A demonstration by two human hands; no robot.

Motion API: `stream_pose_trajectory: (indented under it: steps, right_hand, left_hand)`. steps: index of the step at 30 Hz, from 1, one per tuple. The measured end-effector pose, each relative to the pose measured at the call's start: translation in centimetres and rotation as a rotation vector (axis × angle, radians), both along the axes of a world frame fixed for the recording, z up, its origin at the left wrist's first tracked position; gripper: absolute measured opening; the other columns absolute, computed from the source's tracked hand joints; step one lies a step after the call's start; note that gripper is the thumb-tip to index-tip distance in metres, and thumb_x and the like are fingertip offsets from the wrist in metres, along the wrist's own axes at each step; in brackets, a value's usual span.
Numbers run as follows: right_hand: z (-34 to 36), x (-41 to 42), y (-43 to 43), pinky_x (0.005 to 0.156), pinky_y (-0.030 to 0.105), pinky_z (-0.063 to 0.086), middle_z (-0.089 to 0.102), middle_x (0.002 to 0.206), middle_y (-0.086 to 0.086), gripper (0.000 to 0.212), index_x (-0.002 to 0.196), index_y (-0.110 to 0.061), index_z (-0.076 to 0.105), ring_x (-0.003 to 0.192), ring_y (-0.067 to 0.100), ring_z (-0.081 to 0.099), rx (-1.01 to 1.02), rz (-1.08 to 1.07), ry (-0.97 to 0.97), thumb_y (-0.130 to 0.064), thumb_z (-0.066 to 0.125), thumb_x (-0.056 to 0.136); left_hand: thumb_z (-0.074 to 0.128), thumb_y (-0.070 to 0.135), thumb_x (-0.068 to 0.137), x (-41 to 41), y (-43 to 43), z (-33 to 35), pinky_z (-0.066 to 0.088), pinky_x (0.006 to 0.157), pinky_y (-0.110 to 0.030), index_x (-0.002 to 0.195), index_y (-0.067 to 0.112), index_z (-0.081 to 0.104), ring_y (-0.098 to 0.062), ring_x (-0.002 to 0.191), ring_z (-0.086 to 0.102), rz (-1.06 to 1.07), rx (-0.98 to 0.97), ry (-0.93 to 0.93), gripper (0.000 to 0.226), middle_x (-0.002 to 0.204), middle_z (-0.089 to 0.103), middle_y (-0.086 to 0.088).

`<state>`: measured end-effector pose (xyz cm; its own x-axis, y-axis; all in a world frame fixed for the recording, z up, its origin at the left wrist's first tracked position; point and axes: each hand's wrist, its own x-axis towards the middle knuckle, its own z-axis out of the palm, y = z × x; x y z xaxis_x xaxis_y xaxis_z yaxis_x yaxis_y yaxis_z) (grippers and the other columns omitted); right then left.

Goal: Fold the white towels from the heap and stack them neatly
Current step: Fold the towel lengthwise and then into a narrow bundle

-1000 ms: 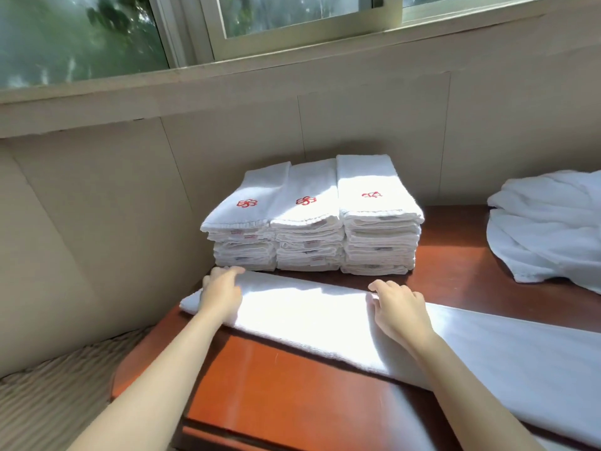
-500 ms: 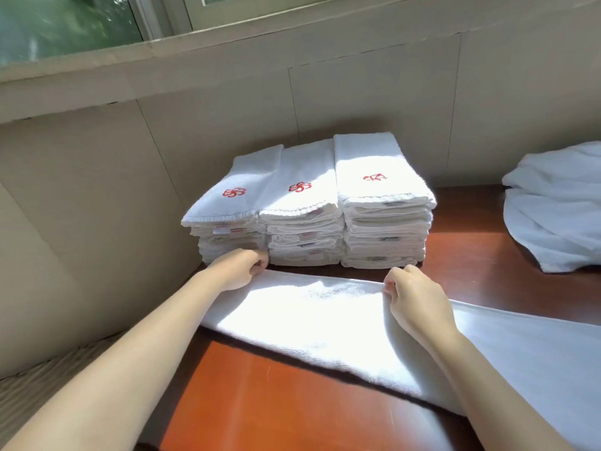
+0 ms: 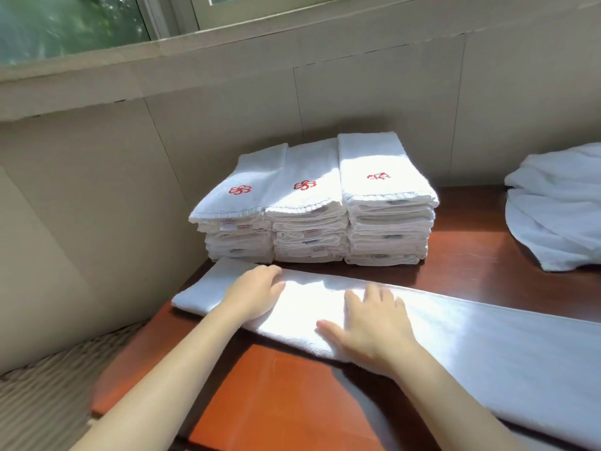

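Note:
A long white towel [image 3: 471,340], folded lengthwise into a strip, lies across the red-brown table [image 3: 292,402]. My left hand [image 3: 257,296] rests on its left part, fingers bent over the far edge. My right hand [image 3: 370,323] lies flat on the strip's middle with fingers spread. Behind the strip stand three side-by-side stacks of folded white towels [image 3: 312,216] with red embroidered marks on top. The heap of unfolded white towels [image 3: 559,203] sits at the far right.
A tiled wall and window sill [image 3: 227,53] close off the back, right behind the stacks. The table's left edge drops to a ribbed beige cushion [image 3: 42,385]. Bare wood shows in front of the strip.
Both hands gripped the towel's far edge half a second ago. Now the right hand has opened flat on the strip and slid nearer, and the left rests on top.

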<state>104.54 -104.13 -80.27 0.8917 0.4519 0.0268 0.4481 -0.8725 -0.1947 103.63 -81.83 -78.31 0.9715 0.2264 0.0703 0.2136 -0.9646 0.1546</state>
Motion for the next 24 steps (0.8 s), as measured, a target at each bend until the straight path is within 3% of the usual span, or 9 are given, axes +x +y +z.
stream_pose_trajectory:
  steps: [2, 4, 6, 9, 14, 19, 22, 24]
  right_hand:
    - [-0.9, -0.5, 0.6, 0.11, 0.059, 0.005, 0.016, 0.155, 0.02, 0.087, 0.148, -0.037, 0.018, 0.142, 0.041, 0.008, -0.064, 0.002, 0.04, -0.084, 0.018, 0.076]
    - [-1.1, -0.2, 0.6, 0.109, 0.062, -0.005, 0.002, 0.158, 0.021, 0.087, 0.148, -0.047, 0.004, 0.143, 0.043, -0.005, -0.055, 0.008, 0.068, -0.087, 0.014, 0.072]
    - [-1.2, -0.1, 0.4, 0.108, 0.063, -0.006, 0.0, 0.158, 0.021, 0.087, 0.146, -0.051, 0.002, 0.144, 0.042, -0.007, -0.05, 0.021, 0.062, -0.09, 0.012, 0.069]
    - [-1.4, -0.1, 0.3, 0.108, 0.064, -0.005, 0.0, 0.158, 0.02, 0.087, 0.144, -0.055, 0.003, 0.144, 0.041, -0.006, -0.05, 0.022, 0.051, -0.091, 0.01, 0.065]
    - [-1.2, -0.3, -0.1, 0.11, 0.062, -0.005, -0.001, 0.159, 0.018, 0.084, 0.144, -0.055, 0.005, 0.145, 0.04, -0.006, -0.057, 0.031, 0.046, -0.09, 0.011, 0.068]
    - [-1.4, -0.5, -0.5, 0.113, 0.058, -0.006, -0.005, 0.159, 0.017, 0.083, 0.146, -0.051, 0.004, 0.145, 0.038, -0.008, -0.058, 0.053, 0.056, -0.088, 0.01, 0.071]
    - [-1.0, -0.4, -0.5, 0.113, 0.057, -0.007, -0.007, 0.159, 0.017, 0.081, 0.147, -0.05, 0.003, 0.145, 0.038, -0.009, -0.067, 0.061, 0.072, -0.086, 0.011, 0.075]
    - [-0.9, -0.5, -0.4, 0.112, 0.057, -0.008, -0.007, 0.159, 0.017, 0.079, 0.147, -0.049, 0.003, 0.145, 0.038, -0.009, -0.073, 0.064, 0.082, -0.084, 0.012, 0.077]
  left_hand:
    - [0.038, 0.045, 0.097, -2.8, -1.1, -0.3, 0.035, 0.105, -0.035, 0.132, 0.024, 0.052, -0.02, 0.133, 0.04, -0.056, -0.036, 0.027, 0.043, 0.139, 0.049, 0.002]
    - [0.037, 0.051, 0.096, -5.9, -2.0, -1.4, 0.02, 0.114, -0.038, 0.136, 0.035, 0.045, -0.019, 0.144, 0.02, 0.027, -0.079, -0.009, 0.044, 0.152, 0.031, 0.002]
    - [0.044, 0.049, 0.095, -8.7, -2.4, -2.6, 0.011, 0.116, -0.041, 0.14, 0.043, 0.035, -0.02, 0.147, 0.0, 0.235, -0.237, -0.091, 0.047, 0.16, 0.007, -0.001]
    - [0.047, 0.045, 0.094, -10.8, -2.3, -3.0, 0.011, 0.116, -0.042, 0.141, 0.048, 0.032, -0.027, 0.147, -0.003, 0.44, -0.502, -0.186, 0.05, 0.16, -0.002, -0.01]
    - [0.015, 0.062, 0.095, -9.3, 1.1, -2.3, 0.004, 0.116, -0.051, 0.149, 0.048, 0.009, -0.031, 0.147, -0.002, 0.508, -0.229, 0.105, 0.056, 0.162, -0.005, 0.0]
    - [0.013, 0.061, 0.096, -9.4, 6.1, -0.5, 0.008, 0.118, -0.048, 0.154, 0.028, -0.002, -0.036, 0.146, 0.007, 0.852, -0.216, 0.18, 0.068, 0.161, 0.004, -0.008]
    - [0.03, 0.047, 0.1, -9.0, 4.8, -0.8, 0.016, 0.116, -0.04, 0.154, 0.013, 0.002, -0.033, 0.144, 0.016, 0.769, -0.432, -0.106, 0.07, 0.158, 0.019, -0.013]
    - [0.042, 0.034, 0.1, -8.6, 3.0, -0.9, 0.022, 0.115, -0.041, 0.154, 0.018, 0.009, -0.03, 0.144, 0.021, 0.666, -0.719, -0.357, 0.065, 0.157, 0.022, -0.007]
